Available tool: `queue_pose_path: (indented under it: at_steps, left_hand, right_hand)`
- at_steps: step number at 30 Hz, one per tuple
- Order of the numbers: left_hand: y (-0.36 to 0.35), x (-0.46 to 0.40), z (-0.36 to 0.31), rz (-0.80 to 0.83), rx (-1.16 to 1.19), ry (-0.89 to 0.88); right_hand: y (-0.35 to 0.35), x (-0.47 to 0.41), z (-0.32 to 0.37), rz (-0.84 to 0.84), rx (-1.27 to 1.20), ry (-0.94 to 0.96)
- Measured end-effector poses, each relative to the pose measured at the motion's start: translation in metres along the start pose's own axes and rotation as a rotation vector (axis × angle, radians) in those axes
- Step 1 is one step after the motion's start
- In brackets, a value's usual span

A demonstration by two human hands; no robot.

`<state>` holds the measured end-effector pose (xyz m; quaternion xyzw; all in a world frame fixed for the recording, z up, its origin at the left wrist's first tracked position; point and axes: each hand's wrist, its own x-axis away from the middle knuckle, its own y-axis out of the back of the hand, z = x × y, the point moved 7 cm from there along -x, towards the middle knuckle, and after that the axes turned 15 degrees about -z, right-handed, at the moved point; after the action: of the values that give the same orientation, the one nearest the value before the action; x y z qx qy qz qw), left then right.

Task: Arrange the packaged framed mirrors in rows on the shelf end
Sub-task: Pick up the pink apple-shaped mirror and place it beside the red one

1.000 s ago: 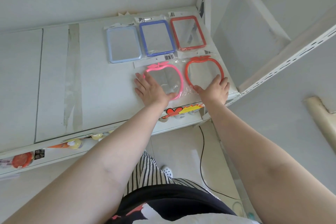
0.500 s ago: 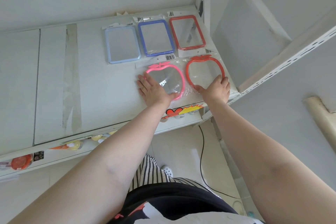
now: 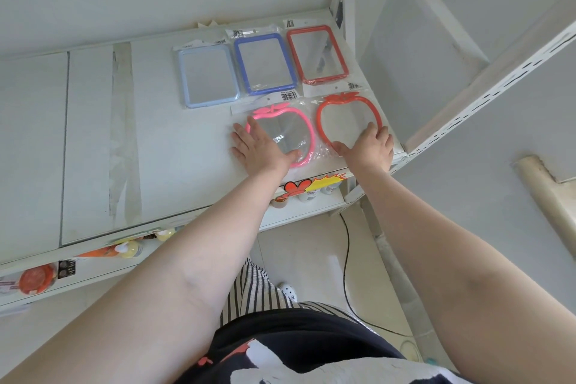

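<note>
the left hand (image 3: 260, 148) lies flat with fingers (image 3: 240, 131) spread on the near left of the pink apple-shaped mirror (image 3: 280, 137), hiding that part of its frame. the right hand (image 3: 371, 146) rests with fingers (image 3: 378, 134) spread on the near edge of the orange apple-shaped mirror (image 3: 347, 121), by the shelf's (image 3: 156, 134) right front corner. each mirror sits in a clear bag. behind, along the back edge, lie bagged rectangular mirrors: light blue (image 3: 207, 76), dark blue (image 3: 265, 64), red (image 3: 316, 54). items on the lower shelf (image 3: 299, 212) are mostly hidden.
</note>
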<state>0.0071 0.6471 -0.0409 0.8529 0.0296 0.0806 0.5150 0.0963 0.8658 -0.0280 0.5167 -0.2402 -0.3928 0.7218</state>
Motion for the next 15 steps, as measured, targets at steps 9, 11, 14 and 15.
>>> queue_pose_path:
  at_steps: [9,11,14,15]
  left_hand:
    - [0.036,0.004,0.008,-0.051,0.079,-0.147]
    - [0.046,0.005,0.019,-0.009,0.136,-0.174]
    - [0.064,0.008,0.043,0.039,0.223,-0.182]
    - [0.071,0.01,0.051,0.05,0.228,-0.191]
  right_hand:
    - [0.018,0.033,0.037,0.004,-0.263,0.182]
    - [0.019,0.05,0.054,0.066,-0.321,0.276]
    - [0.016,0.076,0.078,0.153,-0.348,0.385]
    - [0.015,0.085,0.086,0.17,-0.339,0.416]
